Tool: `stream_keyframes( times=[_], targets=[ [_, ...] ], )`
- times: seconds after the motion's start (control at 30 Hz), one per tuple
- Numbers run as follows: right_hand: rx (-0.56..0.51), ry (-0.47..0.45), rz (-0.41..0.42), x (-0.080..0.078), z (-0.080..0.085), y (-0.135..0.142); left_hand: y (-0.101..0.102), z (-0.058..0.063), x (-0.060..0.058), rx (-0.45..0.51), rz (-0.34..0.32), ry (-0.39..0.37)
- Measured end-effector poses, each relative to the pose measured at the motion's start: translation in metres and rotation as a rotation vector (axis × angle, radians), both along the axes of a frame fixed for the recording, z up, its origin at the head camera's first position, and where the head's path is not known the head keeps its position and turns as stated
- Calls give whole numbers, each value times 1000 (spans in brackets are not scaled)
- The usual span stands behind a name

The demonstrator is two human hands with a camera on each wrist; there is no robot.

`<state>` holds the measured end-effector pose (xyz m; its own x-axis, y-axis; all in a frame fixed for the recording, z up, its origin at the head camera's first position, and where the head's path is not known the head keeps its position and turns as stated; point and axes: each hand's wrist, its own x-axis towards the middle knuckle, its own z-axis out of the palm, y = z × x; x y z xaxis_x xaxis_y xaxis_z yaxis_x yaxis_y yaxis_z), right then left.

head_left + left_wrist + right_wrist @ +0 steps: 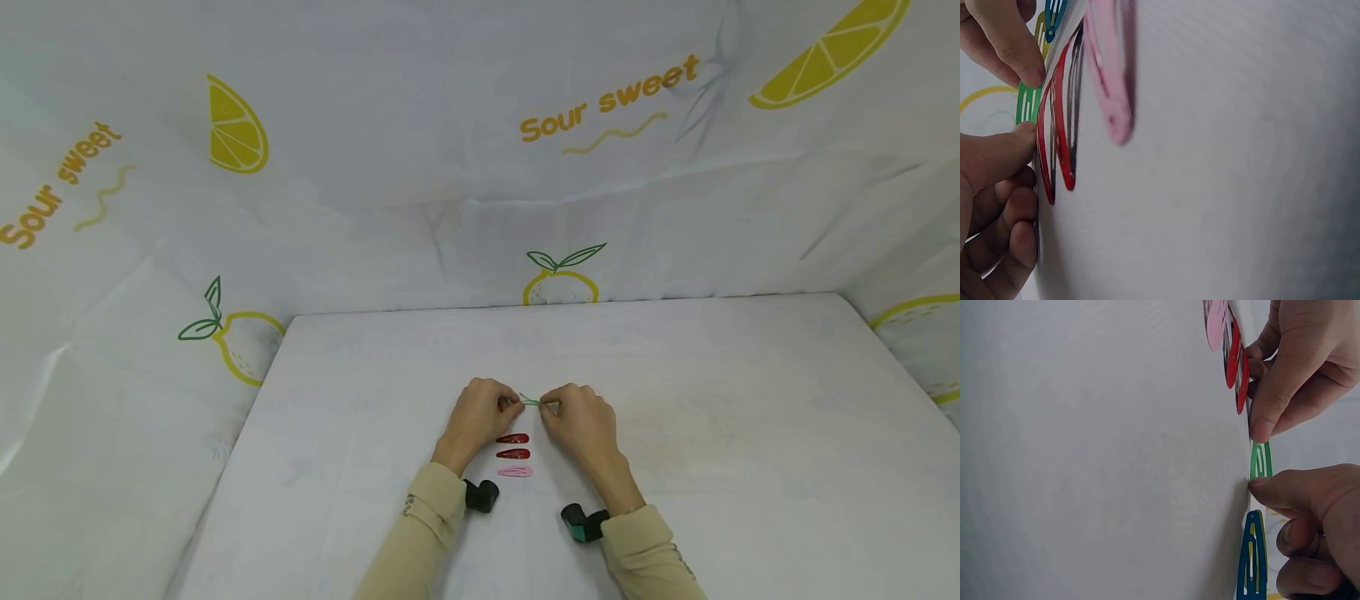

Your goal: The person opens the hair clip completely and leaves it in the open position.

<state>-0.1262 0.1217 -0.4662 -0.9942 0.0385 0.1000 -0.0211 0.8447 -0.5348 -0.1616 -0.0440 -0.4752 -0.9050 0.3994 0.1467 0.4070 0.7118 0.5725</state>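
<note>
A green snap hair clip [530,402] is stretched between both hands, its middle showing. My left hand [480,412] pinches one end between thumb and finger, its other fingers curled [1021,244]. The right hand [583,423] pinches the other end the same way. Close to the right hand are a blue hair clip [1245,562] and a yellow hair clip [1262,537] just behind it; whether that hand touches them I cannot tell. The head view does not show these two. Nearer the person lie a pink hair clip [515,472] and two red hair clips [513,454], stacked in a column.
The clips lie on a white-covered table [337,433]. Behind it rises a white cloth backdrop [390,167] printed with lemons and lettering. Black wrist devices [585,523] are worn at both sleeve cuffs.
</note>
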Motion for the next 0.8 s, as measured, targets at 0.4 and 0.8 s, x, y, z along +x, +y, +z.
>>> stream_keyframes(
  times=[0.4, 0.8],
  targets=[
    [-23, -41, -3, 0, 1, 0, -1, 3, 2, 11, -10, -13],
    [-65, -66, 14, 4, 7, 2, -7, 5, 4, 13, -9, -43]
  ],
)
